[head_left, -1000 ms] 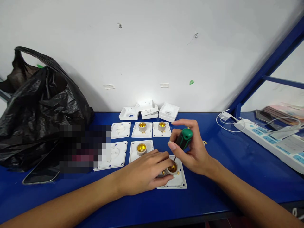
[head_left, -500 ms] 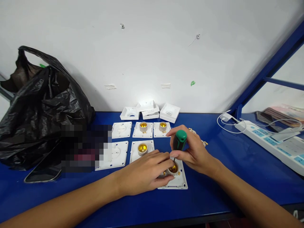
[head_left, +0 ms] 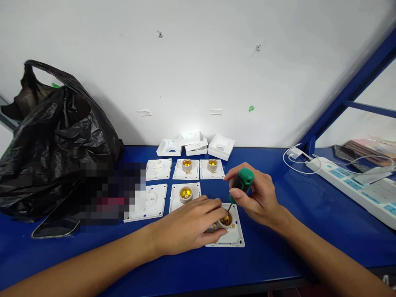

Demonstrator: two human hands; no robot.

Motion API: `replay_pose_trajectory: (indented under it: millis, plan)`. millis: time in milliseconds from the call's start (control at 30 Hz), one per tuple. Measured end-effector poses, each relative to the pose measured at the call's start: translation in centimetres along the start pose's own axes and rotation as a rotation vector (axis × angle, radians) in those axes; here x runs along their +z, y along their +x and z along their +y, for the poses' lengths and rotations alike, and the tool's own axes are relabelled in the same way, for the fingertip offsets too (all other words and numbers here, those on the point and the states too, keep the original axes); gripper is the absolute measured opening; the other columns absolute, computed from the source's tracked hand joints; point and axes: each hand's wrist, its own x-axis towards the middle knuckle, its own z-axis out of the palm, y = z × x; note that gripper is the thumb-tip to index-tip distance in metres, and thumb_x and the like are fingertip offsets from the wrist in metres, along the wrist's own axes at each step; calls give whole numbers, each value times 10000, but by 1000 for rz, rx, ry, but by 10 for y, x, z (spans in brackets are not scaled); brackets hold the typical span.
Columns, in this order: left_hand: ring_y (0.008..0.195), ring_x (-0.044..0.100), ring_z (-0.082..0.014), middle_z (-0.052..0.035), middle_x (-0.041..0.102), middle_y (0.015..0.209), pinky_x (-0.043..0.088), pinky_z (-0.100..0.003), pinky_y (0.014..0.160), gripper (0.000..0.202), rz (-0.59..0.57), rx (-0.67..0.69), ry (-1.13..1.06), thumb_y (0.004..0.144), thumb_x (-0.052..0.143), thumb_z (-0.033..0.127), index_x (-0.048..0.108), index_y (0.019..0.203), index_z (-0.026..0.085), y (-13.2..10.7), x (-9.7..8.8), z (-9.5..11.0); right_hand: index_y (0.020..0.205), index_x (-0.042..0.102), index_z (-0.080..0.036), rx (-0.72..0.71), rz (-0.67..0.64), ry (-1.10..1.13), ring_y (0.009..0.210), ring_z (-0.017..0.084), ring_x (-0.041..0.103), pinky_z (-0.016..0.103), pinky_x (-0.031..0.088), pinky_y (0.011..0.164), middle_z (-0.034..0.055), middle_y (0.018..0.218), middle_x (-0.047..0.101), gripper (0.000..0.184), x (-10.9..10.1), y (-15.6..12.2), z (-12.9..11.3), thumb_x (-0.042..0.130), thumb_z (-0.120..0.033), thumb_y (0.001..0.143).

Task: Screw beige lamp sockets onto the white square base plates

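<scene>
My right hand [head_left: 256, 194] is closed around the green and black handle of a screwdriver [head_left: 243, 181]. Its thin shaft slants down into a lamp socket [head_left: 225, 220] with a brass-coloured inside, which sits on a square white base plate [head_left: 233, 238]. My left hand [head_left: 198, 222] grips that socket from its left side, thumb in front and fingers behind. The screwdriver's tip is hidden inside the socket. Behind my left hand, another plate [head_left: 176, 202] carries a socket [head_left: 186, 194]. Farther back stand two more plates with sockets [head_left: 187, 166].
Bare white plates [head_left: 159, 169] lie to the left, and white square covers [head_left: 221, 146] are piled against the wall. A black plastic bag [head_left: 62, 136] and a phone [head_left: 57, 218] occupy the left side. On the right lies a power strip [head_left: 349, 183] with white cables.
My right hand has shifted slightly right, tilting the screwdriver's handle to the right while its shaft stays in the socket. My left hand and the plate have not moved.
</scene>
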Motion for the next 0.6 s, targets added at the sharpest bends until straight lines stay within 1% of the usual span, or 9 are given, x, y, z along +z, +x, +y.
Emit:
replay_pose_trajectory:
  millis: [200, 333, 467, 600]
  plan:
    - [969, 664, -242, -45, 693, 1095, 505, -353, 932, 120, -9, -7, 2, 1087, 660, 291, 589, 1137, 208, 0, -1, 1, 1024, 647, -236, -10, 35, -29, 539, 69, 554, 204, 464, 544, -61, 743, 604, 306, 0, 0, 0, 594, -533, 1076]
    - [933, 672, -236, -43, 689, 1061, 509, -350, 887, 154, -17, -49, -36, 1094, 651, 313, 559, 1166, 213, 0, -2, 2, 1018, 646, -236, -8, 43, -33, 522, 68, 538, 214, 453, 539, -67, 721, 585, 314, 0, 0, 1, 586, -538, 1078]
    - [948, 678, -249, -49, 685, 1048, 511, -358, 876, 208, -19, -71, -62, 1084, 667, 325, 534, 1196, 212, -1, -1, 2, 1024, 646, -237, -3, 41, -23, 531, 73, 546, 219, 444, 528, -64, 723, 585, 316, 0, -1, 2, 591, -544, 1074]
    - [918, 674, -246, -41, 682, 1014, 513, -345, 830, 240, -25, -103, -87, 1075, 678, 328, 521, 1218, 215, -1, -1, 1, 1033, 644, -239, -1, 39, -5, 536, 70, 547, 211, 438, 520, -66, 728, 581, 307, 0, -1, 2, 580, -535, 1083]
